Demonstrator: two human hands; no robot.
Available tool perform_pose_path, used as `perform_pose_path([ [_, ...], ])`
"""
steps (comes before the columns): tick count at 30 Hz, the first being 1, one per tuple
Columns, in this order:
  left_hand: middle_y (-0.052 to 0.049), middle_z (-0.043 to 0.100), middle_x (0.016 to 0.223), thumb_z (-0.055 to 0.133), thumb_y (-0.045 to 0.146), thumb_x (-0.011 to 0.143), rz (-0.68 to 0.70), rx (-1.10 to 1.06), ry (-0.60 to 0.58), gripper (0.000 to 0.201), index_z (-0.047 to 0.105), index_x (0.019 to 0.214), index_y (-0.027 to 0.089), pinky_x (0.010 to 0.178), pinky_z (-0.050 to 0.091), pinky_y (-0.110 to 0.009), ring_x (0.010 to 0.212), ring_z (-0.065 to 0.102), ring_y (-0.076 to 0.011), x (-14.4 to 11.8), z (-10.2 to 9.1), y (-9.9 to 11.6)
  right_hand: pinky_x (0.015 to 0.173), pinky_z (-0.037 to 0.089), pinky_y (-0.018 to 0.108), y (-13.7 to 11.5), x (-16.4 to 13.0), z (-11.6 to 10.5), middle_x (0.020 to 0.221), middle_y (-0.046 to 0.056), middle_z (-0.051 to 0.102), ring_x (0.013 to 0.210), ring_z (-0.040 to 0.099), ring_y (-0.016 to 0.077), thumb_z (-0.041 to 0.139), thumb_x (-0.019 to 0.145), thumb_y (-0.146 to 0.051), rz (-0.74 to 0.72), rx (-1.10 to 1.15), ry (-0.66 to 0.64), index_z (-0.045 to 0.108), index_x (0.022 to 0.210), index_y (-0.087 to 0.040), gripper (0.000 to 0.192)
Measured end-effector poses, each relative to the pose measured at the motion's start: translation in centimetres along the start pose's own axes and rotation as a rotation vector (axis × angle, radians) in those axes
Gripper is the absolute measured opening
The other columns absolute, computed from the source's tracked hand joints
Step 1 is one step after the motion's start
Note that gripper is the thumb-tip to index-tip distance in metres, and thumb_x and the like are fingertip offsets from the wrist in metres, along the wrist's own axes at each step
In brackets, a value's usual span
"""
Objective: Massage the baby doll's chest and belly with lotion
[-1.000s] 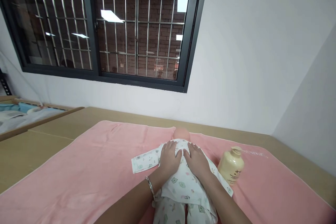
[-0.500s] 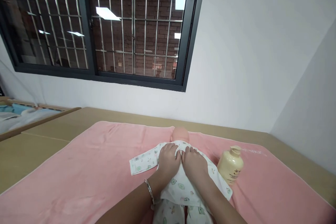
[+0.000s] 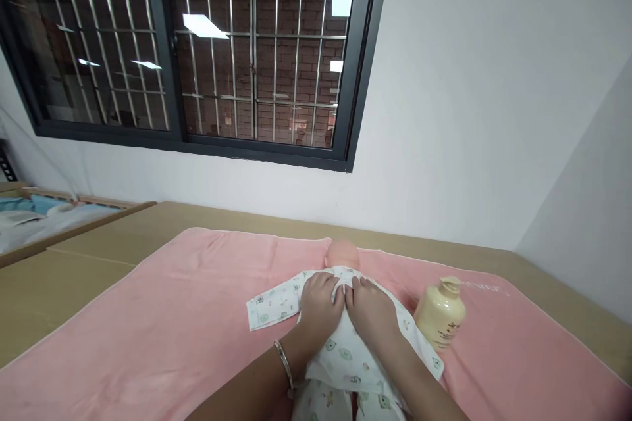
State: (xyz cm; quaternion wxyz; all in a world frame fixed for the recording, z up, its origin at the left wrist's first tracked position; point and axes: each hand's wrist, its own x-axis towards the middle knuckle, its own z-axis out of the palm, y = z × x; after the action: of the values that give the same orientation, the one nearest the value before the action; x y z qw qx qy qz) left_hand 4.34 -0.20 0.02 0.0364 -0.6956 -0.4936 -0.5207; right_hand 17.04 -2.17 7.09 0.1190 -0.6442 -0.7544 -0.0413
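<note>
A baby doll [image 3: 342, 254] lies on a pink towel, its bald head away from me. It wears a white printed shirt [image 3: 345, 355] and matching trousers [image 3: 323, 401]. My left hand [image 3: 320, 302] is closed on the cloth at the upper middle of the shirt, just below the neck. Beside it, my right hand [image 3: 370, 308] is closed on the same area, the two thumbs nearly touching. Between them the cloth is puckered. The fingertips are partly hidden. One sleeve stretches out left; the other slants down right beside a cream pump bottle [image 3: 441, 316].
The pink towel [image 3: 197, 316] covers much of a tan tabletop [image 3: 89, 276]. At the far left is a wood-edged compartment [image 3: 64, 217] with blue and white cloth. A white wall [image 3: 434, 145] and a barred window [image 3: 266, 66] stand behind the table.
The whole view has shifted slightly, so things sit a little farther right. Both hands stay on the shirt in nearly the same place.
</note>
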Motion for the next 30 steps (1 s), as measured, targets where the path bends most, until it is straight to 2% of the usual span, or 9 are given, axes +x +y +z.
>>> perform_pose_path([
  [3, -0.007, 0.070, 0.107, 0.047, 0.023, 0.090, -0.076, -0.029, -0.041, 0.025, 0.066, 0.105, 0.022, 0.094, 0.050, -0.045, 0.103, 0.062, -0.0249, 0.2, 0.0, -0.2, 0.104, 0.037, 0.037, 0.9, 0.7, 0.3, 0.130, 0.016, 0.061, 0.125, 0.053, 0.0273, 0.035, 0.096, -0.036, 0.002, 0.108, -0.045, 0.061, 0.126, -0.013, 0.045],
  [6, -0.007, 0.067, 0.121, 0.043, 0.024, 0.093, -0.137, -0.076, -0.087, 0.032, 0.063, 0.117, 0.021, 0.103, 0.046, -0.047, 0.116, 0.058, -0.0250, 0.5, 0.3, -0.5, 0.114, 0.025, 0.039, 2.2, 1.4, 1.2, 0.151, 0.014, 0.043, 0.142, 0.035, 0.0260, 0.035, 0.096, -0.043, 0.013, 0.179, -0.081, 0.045, 0.144, -0.012, 0.058],
  [8, -0.007, 0.065, 0.126, 0.043, 0.026, 0.093, -0.162, -0.089, -0.111, 0.035, 0.062, 0.121, 0.021, 0.106, 0.043, -0.048, 0.120, 0.056, -0.0255, 0.6, 0.4, -0.6, 0.117, 0.020, 0.041, 2.6, 1.6, 1.9, 0.154, 0.013, 0.038, 0.144, 0.030, 0.0256, 0.033, 0.096, -0.043, 0.020, 0.185, -0.080, 0.040, 0.148, -0.012, 0.060],
  [13, -0.007, 0.065, 0.127, 0.043, 0.028, 0.092, -0.185, -0.119, -0.125, 0.036, 0.063, 0.122, 0.021, 0.108, 0.041, -0.048, 0.121, 0.056, -0.0252, 0.5, 0.6, -0.8, 0.118, 0.018, 0.043, 2.7, 1.5, 2.6, 0.153, 0.012, 0.040, 0.144, 0.030, 0.0257, 0.031, 0.096, -0.043, 0.009, 0.177, -0.053, 0.039, 0.148, -0.012, 0.060],
  [30, -0.007, 0.065, 0.127, 0.043, 0.027, 0.091, -0.210, -0.117, -0.138, 0.037, 0.063, 0.121, 0.021, 0.109, 0.041, -0.046, 0.122, 0.055, -0.0243, 0.6, 0.3, -0.5, 0.117, 0.021, 0.043, 2.6, 1.5, 2.4, 0.151, 0.013, 0.042, 0.142, 0.034, 0.0267, 0.032, 0.096, -0.043, -0.001, 0.181, -0.036, 0.042, 0.147, -0.012, 0.060],
])
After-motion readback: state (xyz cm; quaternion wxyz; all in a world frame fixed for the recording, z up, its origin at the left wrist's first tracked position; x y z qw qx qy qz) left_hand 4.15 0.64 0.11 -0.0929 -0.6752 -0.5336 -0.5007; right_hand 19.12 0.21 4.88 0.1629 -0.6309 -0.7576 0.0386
